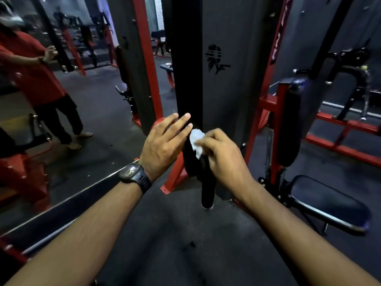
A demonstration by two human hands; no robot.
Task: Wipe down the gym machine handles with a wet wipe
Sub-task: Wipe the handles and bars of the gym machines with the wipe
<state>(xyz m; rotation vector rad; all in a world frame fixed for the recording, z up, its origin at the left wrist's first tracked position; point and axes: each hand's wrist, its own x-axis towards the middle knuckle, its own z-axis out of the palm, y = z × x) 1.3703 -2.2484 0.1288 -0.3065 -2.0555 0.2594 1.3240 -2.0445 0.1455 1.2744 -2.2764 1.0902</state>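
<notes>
The wipe point(196, 138), pinched in the right grip point(222, 155), presses the handle point(207, 190); left grip point(165, 141) spread alongside it, dark floor point(165, 234) below.

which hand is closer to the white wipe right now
Right. The right hand pinches the wet wipe against the black handle. The left hand is open just to the wipe's left, fingers straight, fingertips close beside it.
</notes>
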